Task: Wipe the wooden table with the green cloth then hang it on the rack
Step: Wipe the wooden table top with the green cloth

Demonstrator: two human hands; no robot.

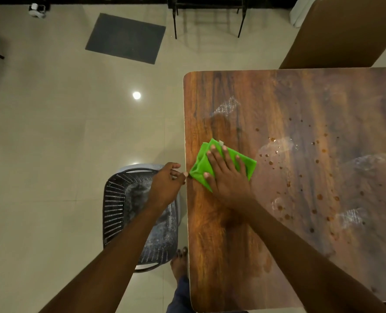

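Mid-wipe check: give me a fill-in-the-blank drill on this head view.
1. The right hand presses flat on the folded ____ cloth.
2. The left hand is held at the brown wooden table's ____.
3. The dark perforated plastic basket stands on the tiled ____.
Missing: green; edge; floor.

Cloth (200, 164) on table (300, 105) near its left edge, under right hand (227, 177); left hand (165, 185) just off that edge, over basket (119, 211) on floor (52, 132); mat (125, 38) far left
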